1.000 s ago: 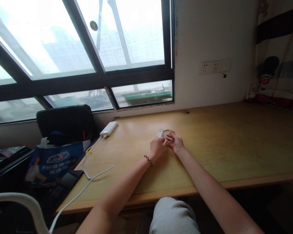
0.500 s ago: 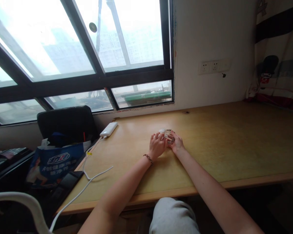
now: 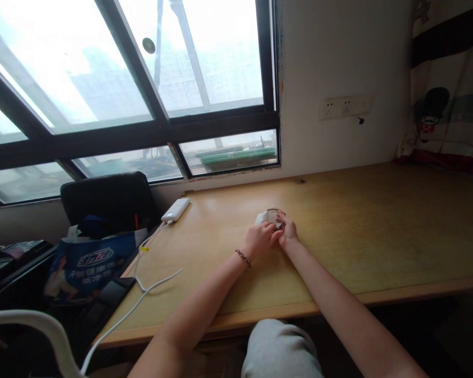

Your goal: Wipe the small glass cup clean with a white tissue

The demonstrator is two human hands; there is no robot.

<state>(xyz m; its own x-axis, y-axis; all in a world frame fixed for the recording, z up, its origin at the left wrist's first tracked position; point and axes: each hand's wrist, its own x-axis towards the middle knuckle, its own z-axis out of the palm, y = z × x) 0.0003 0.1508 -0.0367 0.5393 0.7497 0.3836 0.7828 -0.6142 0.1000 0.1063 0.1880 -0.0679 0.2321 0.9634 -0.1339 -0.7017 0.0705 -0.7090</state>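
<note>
A: Where are the hands now?

B: Both meet at the middle of the desk (image 3: 378,231). The left hand (image 3: 260,239) and the right hand (image 3: 287,233) pinch a small clear packet (image 3: 268,216) with something beaded inside.

A: Anything different from a moment ago?

B: The left fingers, spread over it half a second back, have curled in again, thumb meeting the right hand. The packet hasn't left its spot. The power bank (image 3: 175,209) lies well apart.
</note>
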